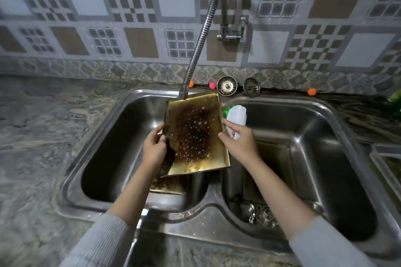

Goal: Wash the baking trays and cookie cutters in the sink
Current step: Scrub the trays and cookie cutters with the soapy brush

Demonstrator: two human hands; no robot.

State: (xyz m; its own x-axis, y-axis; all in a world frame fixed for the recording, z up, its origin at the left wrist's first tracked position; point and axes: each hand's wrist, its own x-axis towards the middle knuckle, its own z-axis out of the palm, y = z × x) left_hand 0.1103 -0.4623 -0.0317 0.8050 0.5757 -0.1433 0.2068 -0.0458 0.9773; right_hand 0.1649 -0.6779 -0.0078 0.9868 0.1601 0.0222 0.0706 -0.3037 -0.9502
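Observation:
A gold baking tray (195, 132) with a dark burnt patch and water drops on it is tilted over the left basin of the steel double sink (121, 136), just under the faucet spout (184, 91). My left hand (154, 149) grips its left edge. My right hand (240, 143) holds its right edge with thumb and fingers. A second dirty tray (167, 186) lies below it in the left basin. Several metal cookie cutters (253, 212) sit at the near end of the right basin, beside another flat tray (269, 169).
A white container with a green part (237, 114) rests on the divider behind my right hand. Two sink strainers (227, 85) stand at the back rim, with small orange and pink balls (311, 91) along the wall. Marbled counter (43, 136) surrounds the sink.

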